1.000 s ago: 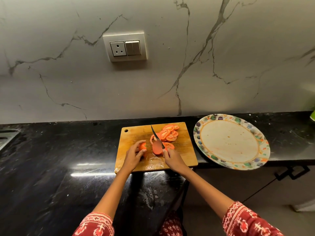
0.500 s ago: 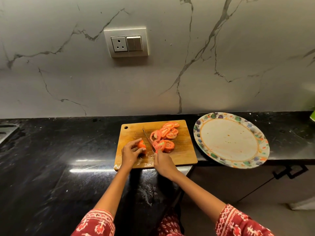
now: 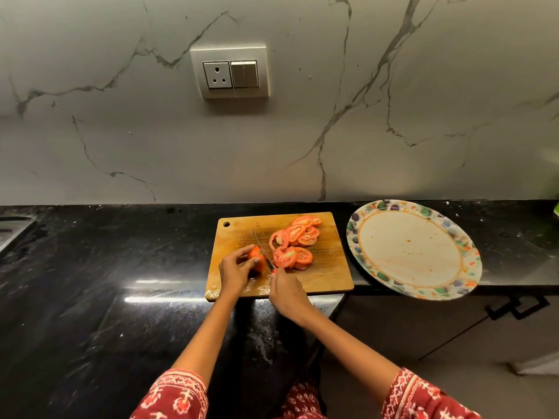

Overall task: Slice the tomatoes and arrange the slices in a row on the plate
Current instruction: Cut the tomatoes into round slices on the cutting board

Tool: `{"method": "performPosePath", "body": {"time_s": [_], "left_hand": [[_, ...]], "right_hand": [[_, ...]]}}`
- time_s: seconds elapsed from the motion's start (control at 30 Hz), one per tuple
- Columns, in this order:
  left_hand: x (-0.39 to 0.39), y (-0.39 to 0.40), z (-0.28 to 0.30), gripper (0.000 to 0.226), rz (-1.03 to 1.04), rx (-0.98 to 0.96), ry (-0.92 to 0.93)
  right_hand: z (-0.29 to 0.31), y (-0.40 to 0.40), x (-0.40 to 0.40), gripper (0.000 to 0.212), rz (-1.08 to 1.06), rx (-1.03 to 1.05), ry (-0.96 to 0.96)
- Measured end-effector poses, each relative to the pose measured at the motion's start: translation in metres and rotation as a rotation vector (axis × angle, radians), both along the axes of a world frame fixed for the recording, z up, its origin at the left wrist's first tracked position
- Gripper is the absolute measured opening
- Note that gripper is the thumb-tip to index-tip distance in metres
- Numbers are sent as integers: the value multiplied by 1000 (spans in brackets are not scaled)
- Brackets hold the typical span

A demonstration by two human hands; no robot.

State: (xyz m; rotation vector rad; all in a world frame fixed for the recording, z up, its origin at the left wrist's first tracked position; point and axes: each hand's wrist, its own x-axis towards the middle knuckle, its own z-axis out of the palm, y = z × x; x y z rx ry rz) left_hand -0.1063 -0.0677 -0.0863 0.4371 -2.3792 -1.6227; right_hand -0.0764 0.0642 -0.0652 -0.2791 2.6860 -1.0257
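Note:
A wooden cutting board (image 3: 332, 276) lies on the black counter. My left hand (image 3: 234, 272) grips the uncut end of a tomato (image 3: 257, 261) near the board's front left. My right hand (image 3: 286, 293) holds a knife (image 3: 262, 250) by its handle, with the blade against the right side of the tomato piece. Several tomato slices (image 3: 298, 243) lie in a loose pile to the right of the blade. A round plate (image 3: 414, 249) with a coloured patterned rim sits to the right of the board and holds no slices.
The black counter (image 3: 106, 282) stretches left to a sink edge (image 3: 12, 234). The plate overhangs the counter's front edge. A marble wall with a socket and switch plate (image 3: 230, 72) stands behind. A cabinet handle (image 3: 517, 306) is below the plate.
The knife has moved left off the slices to the tomato piece and come down beside it. My left hand stays on the tomato piece. The camera has shifted slightly.

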Motion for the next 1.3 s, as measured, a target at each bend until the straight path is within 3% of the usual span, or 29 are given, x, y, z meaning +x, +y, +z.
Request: {"method": "performPosePath", "body": {"time_s": [0.7,1.3], "left_hand": [[-1,-4,2,38,5,5,-34],[7,-2,2,37,-28,-10,20]], "right_hand": [[-1,-9,8,24,-41,89,36],[-6,-8,-3,31,20,-16,-9]]}}
